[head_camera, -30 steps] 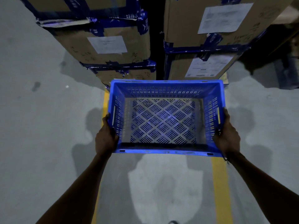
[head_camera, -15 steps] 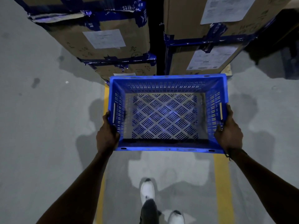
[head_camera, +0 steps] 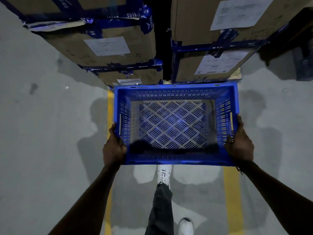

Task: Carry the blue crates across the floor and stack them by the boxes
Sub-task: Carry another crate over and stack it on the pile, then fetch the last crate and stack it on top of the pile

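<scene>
The person holds one empty blue crate (head_camera: 174,122) in the air, right in front of the cardboard boxes (head_camera: 118,48). The left hand (head_camera: 113,148) and right hand (head_camera: 240,145) are wrapped tight around its sides. I think setting it down comes next.

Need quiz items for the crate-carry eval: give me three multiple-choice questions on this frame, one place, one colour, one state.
1. Where do the hands grip the blue crate?
A. Its two short sides
B. Its far rim
C. Underneath

2. What colour are the floor lines?
A. White
B. Yellow
C. Red

3. What is in the crate?
A. Bottles
B. A folded cloth
C. Nothing

Answers:
1 A: the left hand and right hand each clasp a short side near the near corners.
2 B: both stripes on the grey floor are yellow.
3 C: the slotted bottom shows bare, with the floor visible through it.
</scene>
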The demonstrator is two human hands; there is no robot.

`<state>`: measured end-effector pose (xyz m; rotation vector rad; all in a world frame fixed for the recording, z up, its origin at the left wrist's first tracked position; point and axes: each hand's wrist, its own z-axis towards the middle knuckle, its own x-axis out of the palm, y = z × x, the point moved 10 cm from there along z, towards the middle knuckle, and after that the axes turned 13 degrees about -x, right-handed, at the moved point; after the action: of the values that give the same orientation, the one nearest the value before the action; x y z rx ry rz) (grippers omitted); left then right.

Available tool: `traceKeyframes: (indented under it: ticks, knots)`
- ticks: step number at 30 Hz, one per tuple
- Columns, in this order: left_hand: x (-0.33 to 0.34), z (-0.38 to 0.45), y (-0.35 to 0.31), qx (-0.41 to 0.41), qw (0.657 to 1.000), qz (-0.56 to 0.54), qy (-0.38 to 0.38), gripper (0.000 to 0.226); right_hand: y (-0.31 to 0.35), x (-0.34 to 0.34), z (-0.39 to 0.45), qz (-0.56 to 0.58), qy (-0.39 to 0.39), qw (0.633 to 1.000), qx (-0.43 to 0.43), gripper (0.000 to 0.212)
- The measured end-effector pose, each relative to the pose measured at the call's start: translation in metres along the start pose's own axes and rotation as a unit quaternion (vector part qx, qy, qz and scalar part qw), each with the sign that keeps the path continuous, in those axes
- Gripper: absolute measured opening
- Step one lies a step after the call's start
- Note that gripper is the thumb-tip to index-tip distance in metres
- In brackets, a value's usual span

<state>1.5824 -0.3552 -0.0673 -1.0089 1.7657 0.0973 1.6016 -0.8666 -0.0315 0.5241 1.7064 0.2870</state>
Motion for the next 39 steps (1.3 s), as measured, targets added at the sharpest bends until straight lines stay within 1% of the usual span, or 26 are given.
traceKeyframes:
  ticks: [3, 5, 7, 10, 12, 15, 17, 19, 23, 25, 29, 32, 33, 34, 36, 37, 39]
  knots:
    - [-0.003, -0.006, -0.003, -0.008, 1.0, 0.007, 0.013, 0.076, -0.003, 0.002, 0.0, -0.016, 0.002, 1.0, -0.007, 0.086]
    - [-0.006, -0.008, -0.006, -0.02, 0.999, 0.027, 0.037, 0.081, -0.005, 0.005, 0.0, -0.032, 0.014, 0.999, -0.008, 0.091]
    - [-0.008, -0.01, -0.011, -0.02, 0.993, 0.098, 0.065, 0.088, -0.005, 0.006, 0.001, -0.041, 0.034, 0.999, -0.004, 0.093]
    - [-0.017, -0.019, -0.025, -0.014, 0.973, 0.204, 0.107, 0.097, -0.001, -0.003, -0.004, -0.044, 0.094, 0.994, 0.026, 0.098]
    - [-0.031, -0.027, -0.037, -0.021, 0.964, 0.236, 0.121, 0.091, 0.01, -0.022, -0.011, -0.041, 0.095, 0.994, 0.047, 0.095]
    - [-0.064, -0.046, -0.066, 0.0, 0.959, 0.26, 0.115, 0.073, 0.036, -0.063, -0.036, -0.021, 0.062, 0.996, 0.066, 0.08]
    - [-0.087, -0.065, -0.095, 0.032, 0.965, 0.234, 0.112, 0.065, 0.055, -0.086, -0.062, 0.016, 0.051, 0.997, 0.064, 0.074]
    - [-0.103, -0.089, -0.123, 0.065, 0.969, 0.199, 0.132, 0.063, 0.067, -0.108, -0.093, 0.048, 0.042, 0.995, 0.072, 0.072]
    - [-0.123, -0.133, -0.164, 0.132, 0.967, 0.145, 0.164, 0.063, 0.076, -0.148, -0.167, 0.091, -0.006, 0.991, 0.098, 0.071]
    - [-0.128, -0.161, -0.184, 0.17, 0.962, 0.122, 0.174, 0.059, 0.074, -0.163, -0.209, 0.118, -0.03, 0.986, 0.115, 0.071]
    - [-0.122, -0.221, -0.207, 0.218, 0.943, 0.115, 0.222, 0.039, 0.058, -0.183, -0.307, 0.161, -0.091, 0.965, 0.185, 0.066]
    - [-0.103, -0.273, -0.218, 0.279, 0.923, 0.093, 0.25, 0.017, 0.043, -0.193, -0.396, 0.184, -0.166, 0.938, 0.241, 0.062]
    - [-0.1, -0.298, -0.226, 0.31, 0.913, 0.083, 0.252, 0.014, 0.039, -0.194, -0.428, 0.189, -0.195, 0.927, 0.261, 0.061]
    - [-0.096, -0.324, -0.233, 0.341, 0.902, 0.076, 0.254, 0.018, 0.036, -0.194, -0.461, 0.193, -0.222, 0.914, 0.28, 0.06]
    - [-0.08, -0.379, -0.235, 0.365, 0.878, 0.1, 0.292, 0.032, 0.034, -0.186, -0.531, 0.203, -0.272, 0.886, 0.315, 0.057]
    - [-0.07, -0.407, -0.232, 0.379, 0.861, 0.139, 0.309, 0.032, 0.033, -0.179, -0.569, 0.209, -0.296, 0.87, 0.335, 0.057]
    - [-0.048, -0.466, -0.226, 0.45, 0.808, 0.177, 0.336, 0.035, 0.037, -0.16, -0.65, 0.217, -0.341, 0.831, 0.383, 0.058]
